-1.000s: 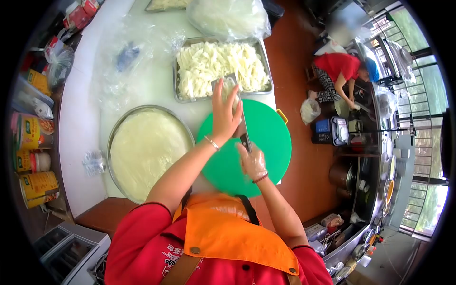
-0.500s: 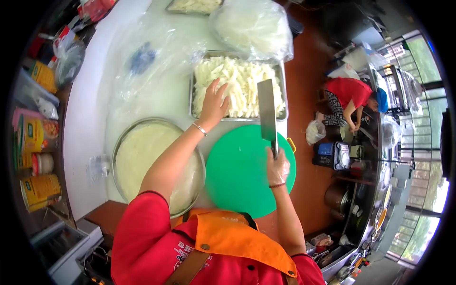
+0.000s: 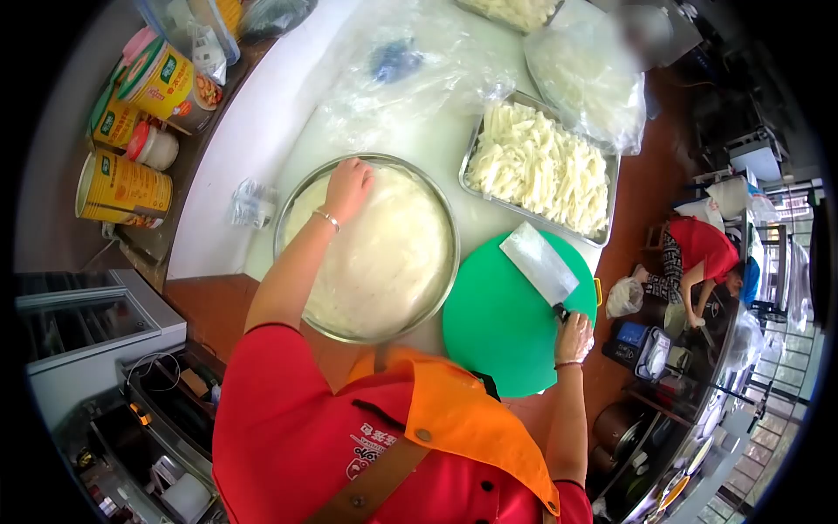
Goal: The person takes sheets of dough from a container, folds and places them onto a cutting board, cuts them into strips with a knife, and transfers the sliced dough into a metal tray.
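My right hand (image 3: 573, 339), in a clear plastic glove, is closed round the black handle of a cleaver (image 3: 539, 265). The broad blade lies turned nearly flat over a round green cutting board (image 3: 489, 323). At the far rim of a round metal pan (image 3: 456, 262), my left hand (image 3: 348, 190) bends its fingers down, closed at the edge of a pale, glossy sheet (image 3: 375, 262). The fingertips are partly hidden there. Beyond the board, a rectangular metal tray (image 3: 611, 205) holds a heap of cut white strips (image 3: 541, 166).
Clear plastic sheeting (image 3: 410, 96) and a plastic-wrapped bundle (image 3: 589, 83) lie at the back. Yellow cans (image 3: 127, 189) line a shelf on the left. Another person in a red shirt (image 3: 703, 247) bends over at the right.
My left hand has moved from above the strips to the far side of the pan. The cleaver has come down from upright over the tray to flat over the board. My view has turned left.
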`<state>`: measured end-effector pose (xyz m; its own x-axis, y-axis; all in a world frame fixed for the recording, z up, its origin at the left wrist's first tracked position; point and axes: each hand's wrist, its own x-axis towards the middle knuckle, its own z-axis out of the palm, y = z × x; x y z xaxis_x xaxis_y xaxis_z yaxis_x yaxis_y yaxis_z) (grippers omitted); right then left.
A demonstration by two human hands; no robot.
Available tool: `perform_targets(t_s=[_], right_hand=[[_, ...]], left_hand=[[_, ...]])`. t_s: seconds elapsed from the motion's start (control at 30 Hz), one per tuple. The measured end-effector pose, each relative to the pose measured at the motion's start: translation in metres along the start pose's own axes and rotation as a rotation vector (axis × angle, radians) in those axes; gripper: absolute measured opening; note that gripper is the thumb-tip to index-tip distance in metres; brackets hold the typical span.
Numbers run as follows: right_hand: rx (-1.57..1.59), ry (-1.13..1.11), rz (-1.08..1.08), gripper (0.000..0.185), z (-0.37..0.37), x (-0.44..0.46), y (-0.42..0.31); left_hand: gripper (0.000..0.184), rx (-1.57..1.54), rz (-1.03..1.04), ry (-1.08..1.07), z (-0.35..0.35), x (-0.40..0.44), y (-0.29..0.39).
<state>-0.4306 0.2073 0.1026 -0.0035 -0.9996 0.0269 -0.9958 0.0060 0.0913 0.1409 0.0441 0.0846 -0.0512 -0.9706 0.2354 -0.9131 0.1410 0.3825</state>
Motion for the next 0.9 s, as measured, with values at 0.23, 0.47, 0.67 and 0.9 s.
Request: perform_targets(t_s=[0.23,0.47,0.67,0.9], right_hand=[[0.046,0.118,0.035,0.035,-0.012,0.002,-0.014],[0.136,0.143,-0.006,0.027,-0.005,-0.034,-0.032],[0.208,0.061,0.042,0.027,-0.003,-0.057,-0.045],[0.294,0.077,-0.130,0.025,-0.017,-0.037,-0.080]], left_hand=[[0.011,-0.024,-0.003,-0.180,0.000,0.023,-0.017],[0.016,-0.174,-0.102,-0.341,0.014,0.038,-0.034],[0.016,-0.023,0.109,-0.341,0.007,0.041,-0.030],[0.012,0.010,0.128,-0.291,-0.017,-0.002,0.013]])
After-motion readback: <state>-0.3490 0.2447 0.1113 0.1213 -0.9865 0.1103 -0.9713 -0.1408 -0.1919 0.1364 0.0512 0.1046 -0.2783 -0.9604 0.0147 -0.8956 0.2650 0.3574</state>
